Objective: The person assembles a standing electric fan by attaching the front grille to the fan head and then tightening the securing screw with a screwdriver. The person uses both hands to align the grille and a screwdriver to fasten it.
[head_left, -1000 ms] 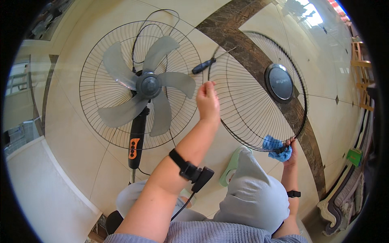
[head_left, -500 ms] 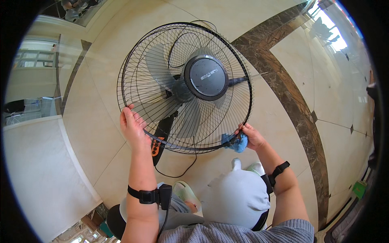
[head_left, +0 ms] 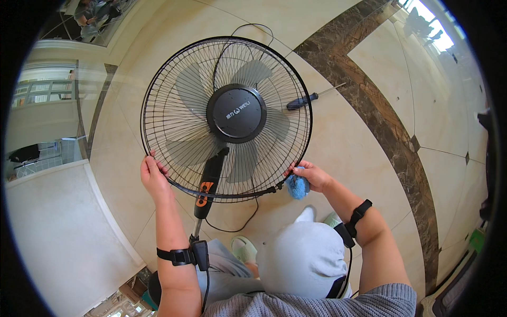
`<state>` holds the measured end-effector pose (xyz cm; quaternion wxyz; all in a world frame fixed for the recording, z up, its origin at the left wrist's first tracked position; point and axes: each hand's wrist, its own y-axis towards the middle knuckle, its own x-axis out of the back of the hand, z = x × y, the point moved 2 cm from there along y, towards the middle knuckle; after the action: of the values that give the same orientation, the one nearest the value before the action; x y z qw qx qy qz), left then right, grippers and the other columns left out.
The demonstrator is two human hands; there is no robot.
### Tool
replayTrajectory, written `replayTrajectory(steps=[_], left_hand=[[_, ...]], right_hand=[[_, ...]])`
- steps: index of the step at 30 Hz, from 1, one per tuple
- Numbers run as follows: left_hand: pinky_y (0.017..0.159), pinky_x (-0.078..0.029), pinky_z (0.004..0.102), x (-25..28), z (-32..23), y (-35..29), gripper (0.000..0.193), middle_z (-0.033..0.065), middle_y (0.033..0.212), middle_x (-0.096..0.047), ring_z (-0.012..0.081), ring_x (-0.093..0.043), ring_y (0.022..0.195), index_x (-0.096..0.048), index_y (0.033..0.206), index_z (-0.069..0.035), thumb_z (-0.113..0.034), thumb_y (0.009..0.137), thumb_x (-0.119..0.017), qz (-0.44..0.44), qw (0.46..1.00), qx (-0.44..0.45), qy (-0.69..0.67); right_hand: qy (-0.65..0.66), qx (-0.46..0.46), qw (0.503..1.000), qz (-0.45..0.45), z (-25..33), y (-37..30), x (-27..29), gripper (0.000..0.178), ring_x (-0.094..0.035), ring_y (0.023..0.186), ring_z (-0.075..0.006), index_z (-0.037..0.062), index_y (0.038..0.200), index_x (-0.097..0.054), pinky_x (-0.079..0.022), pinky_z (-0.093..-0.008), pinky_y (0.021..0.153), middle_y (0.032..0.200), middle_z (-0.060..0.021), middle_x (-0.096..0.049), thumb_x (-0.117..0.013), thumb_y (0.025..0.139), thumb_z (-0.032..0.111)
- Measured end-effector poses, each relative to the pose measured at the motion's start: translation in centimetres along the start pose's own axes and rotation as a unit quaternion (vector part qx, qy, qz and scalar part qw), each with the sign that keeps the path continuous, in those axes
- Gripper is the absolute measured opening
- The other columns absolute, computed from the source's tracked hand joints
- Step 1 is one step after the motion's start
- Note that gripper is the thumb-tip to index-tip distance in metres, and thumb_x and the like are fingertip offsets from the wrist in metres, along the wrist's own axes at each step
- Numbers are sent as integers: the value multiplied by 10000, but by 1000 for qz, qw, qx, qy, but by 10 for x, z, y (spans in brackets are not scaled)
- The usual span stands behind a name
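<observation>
The front fan grille had shifted left over the blades. The left grip pinched its lower-left rim, the right grip its lower-right plus a blue cloth.

round centre cap, dark, on the front wire guard of a pedestal fan: one line of pale printed maker's lettering, legible, running across the cap and rising slightly toward the right; two small chinese characters at left, a rounded emblem between, latin capitals at right. control panel, orange, on the black column below: dark round shapes in a row; any finer marking too small to read.
</observation>
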<state>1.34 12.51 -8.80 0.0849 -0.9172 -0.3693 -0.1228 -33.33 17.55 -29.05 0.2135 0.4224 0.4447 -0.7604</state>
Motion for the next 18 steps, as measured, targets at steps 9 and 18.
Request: replayTrajectory(steps=[9,18], left_hand=[[412,-265,168,-5,-10,-5,183,-58,607,-370,25,-308,483,-542,944,-78,-230,911,-444,13,988,83,-132],[381,-216,146,-10,-16,-15,201,-73,590,-341,-2,-297,470,-535,942,-75,-248,904,-439,27,988,28,-152]], right_hand=[[-12,12,1000,8,-4,1,3,123,-563,854,-169,90,951,-547,-468,-310,766,989,-91,-611,-568,836,128],[-3,11,1000,-14,-1,-10,5,194,-553,980,-229,82,1013,-525,-450,-355,851,1030,-121,-586,-560,823,68]])
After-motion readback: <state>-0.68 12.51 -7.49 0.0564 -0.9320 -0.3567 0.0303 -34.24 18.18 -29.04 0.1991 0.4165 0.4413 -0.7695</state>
